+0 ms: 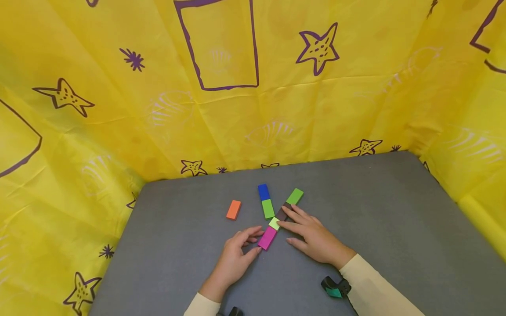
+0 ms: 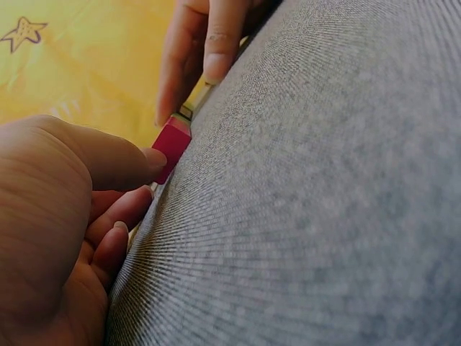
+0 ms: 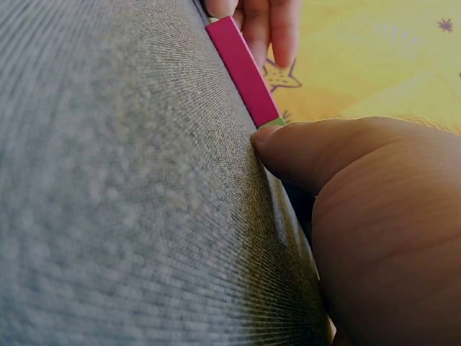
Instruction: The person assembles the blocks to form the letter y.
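Note:
In the head view, my left hand [image 1: 236, 254] holds a magenta block [image 1: 267, 238], thumb at its near end and curled fingers along its left side. The left wrist view shows that thumb against the magenta block [image 2: 171, 150]. My right hand [image 1: 314, 239] has its fingers spread, fingertips on a dark brown block [image 1: 281, 214] and at a pale green block [image 1: 274, 223]. These blocks form a slanted row, with a green block [image 1: 294, 196] at its far end. Another green block [image 1: 267, 209] and a blue block [image 1: 263, 192] make a second line meeting the row near the pale green block.
An orange block [image 1: 233, 210] lies apart on the left of the grey table [image 1: 375, 210]. Behind and beside the table hangs a yellow cloth [image 1: 276, 101] with starfish drawings. A dark wrist device [image 1: 336, 287] is on the right sleeve.

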`<state>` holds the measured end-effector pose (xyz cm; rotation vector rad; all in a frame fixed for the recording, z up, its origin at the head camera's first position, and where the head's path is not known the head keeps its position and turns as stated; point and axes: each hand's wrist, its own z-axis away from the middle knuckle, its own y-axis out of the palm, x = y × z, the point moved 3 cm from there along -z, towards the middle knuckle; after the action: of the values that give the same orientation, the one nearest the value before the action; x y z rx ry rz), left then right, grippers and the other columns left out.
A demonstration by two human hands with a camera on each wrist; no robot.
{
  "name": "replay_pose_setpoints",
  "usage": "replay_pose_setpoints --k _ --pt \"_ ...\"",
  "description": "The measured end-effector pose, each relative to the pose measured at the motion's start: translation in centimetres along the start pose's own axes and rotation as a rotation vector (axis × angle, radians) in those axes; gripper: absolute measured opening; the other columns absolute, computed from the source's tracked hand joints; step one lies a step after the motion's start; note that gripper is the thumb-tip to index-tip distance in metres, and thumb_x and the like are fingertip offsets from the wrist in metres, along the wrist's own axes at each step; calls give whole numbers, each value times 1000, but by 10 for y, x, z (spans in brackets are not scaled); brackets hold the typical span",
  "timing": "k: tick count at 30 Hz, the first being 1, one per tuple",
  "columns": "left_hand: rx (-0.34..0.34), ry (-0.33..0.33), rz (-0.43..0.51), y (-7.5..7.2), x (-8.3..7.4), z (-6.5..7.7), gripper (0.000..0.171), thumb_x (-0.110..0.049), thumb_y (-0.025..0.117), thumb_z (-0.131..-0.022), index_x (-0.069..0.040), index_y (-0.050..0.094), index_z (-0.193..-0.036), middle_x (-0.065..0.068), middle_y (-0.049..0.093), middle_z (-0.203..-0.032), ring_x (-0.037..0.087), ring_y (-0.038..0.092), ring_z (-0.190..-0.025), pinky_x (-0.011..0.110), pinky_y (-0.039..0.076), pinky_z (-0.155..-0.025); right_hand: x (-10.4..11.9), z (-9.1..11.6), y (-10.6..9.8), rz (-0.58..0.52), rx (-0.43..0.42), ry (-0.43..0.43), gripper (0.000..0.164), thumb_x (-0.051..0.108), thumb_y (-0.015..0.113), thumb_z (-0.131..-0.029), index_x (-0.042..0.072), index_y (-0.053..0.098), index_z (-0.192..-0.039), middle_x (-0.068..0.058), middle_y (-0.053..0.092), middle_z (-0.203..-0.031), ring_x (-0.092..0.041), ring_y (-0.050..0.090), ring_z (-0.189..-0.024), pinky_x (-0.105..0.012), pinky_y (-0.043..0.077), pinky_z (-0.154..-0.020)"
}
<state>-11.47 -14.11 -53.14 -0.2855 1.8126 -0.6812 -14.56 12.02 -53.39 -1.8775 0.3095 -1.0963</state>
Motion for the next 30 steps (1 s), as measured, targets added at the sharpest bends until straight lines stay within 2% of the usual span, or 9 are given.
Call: replay_pose_setpoints --k 23,27,30 --pt "16 -6 10 -1 -2 0 54 2 84 -93 -9 69 -144 -5 75 -131 16 69 -109 41 56 -92 2 1 1 -2 -13 -25 57 23 80 -103 22 62 -158 -5 31 -176 -33 19 -163 -75 35 -112" --pt "14 -1 77 -2 -1 0 54 1 83 -94 -10 68 -145 -4 74 -133 18 70 -109 41 55 -93 5 1 1 -6 -9 -56 55 20 79 -103 24 64 -156 -4 33 -176 -33 20 -163 -74 37 -112" --pt "-11 4 193 -4 1 1 47 -3 77 -100 -8 67 -146 2 74 -135 25 70 -108 39 54 -93 7 0 1 -11 3 -80 53 17 77 -105 26 64 -156 -4 34 -175 -34 20 -163 -73 38 -112"
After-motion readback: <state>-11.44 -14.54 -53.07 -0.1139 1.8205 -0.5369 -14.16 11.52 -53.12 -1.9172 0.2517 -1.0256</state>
